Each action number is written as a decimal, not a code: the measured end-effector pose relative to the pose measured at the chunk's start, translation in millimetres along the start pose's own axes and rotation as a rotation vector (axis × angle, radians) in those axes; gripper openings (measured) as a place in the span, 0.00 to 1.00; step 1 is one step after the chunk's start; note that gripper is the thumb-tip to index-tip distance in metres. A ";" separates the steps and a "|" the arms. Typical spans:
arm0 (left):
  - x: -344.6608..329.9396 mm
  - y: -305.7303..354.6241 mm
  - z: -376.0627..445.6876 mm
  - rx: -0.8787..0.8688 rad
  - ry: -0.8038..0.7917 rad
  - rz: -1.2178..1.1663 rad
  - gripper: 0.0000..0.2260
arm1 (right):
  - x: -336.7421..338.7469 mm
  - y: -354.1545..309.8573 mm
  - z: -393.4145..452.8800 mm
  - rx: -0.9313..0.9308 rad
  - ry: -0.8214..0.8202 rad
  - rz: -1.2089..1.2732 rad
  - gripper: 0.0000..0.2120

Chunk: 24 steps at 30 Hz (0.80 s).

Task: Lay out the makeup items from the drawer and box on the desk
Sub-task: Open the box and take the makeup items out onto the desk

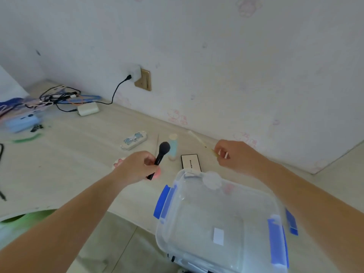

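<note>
The person holds both hands above the pale surface (pixel 82 154), just behind a clear plastic box (pixel 216 217) with blue clips that stands at the near edge. The left hand (pixel 137 166) grips the handle of a black makeup brush (pixel 160 156), with the round dark head pointing up and away. The right hand (pixel 234 154) pinches the near end of a thin pale stick (pixel 199 139), maybe a slim brush or applicator; the picture is too soft to tell which. Its far end reaches toward the wall.

Some items already lie on the surface: a flat case with a blue pattern (pixel 134 140), a light blue tube (pixel 173 147), a white palette with a black border (pixel 190 162), and a thin stick (pixel 157 141) next to the tube. Something pink (pixel 118 162) shows from behind the left hand. The box looks almost empty, so the task seems to be near its end.

To do this step well, each hand should bring its item down to a free place, the brush left of the tube and the stick right of the palette. The items should lie flat, apart from the others, and the fingers should let go only after the item touches the surface, so that nothing rolls away.
</note>
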State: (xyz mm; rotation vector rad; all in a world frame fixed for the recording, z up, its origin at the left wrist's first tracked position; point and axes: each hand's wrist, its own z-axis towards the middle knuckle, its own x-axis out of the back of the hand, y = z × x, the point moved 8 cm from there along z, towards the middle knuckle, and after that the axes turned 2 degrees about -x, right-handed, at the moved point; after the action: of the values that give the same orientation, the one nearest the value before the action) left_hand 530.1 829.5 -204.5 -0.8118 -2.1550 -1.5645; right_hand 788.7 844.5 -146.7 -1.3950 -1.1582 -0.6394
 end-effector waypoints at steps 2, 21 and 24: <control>-6.9 -11.2 6.2 0.048 0.001 -0.020 0.08 | -8.6 9.0 26.7 -0.044 -0.087 0.004 0.07; -94.7 -87.8 68.1 0.218 -0.043 0.144 0.03 | -177.1 40.9 112.2 -0.215 -0.833 -0.120 0.13; -99.2 -89.4 71.1 0.206 -0.015 0.162 0.05 | -187.9 44.4 119.1 -0.222 -0.858 -0.160 0.15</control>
State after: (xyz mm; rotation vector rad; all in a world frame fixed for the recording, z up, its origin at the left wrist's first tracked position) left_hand 553.4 852.8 -352.1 -0.9058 -2.1573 -1.2387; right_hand 731.7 912.3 -355.5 -1.8521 -1.9275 -0.2649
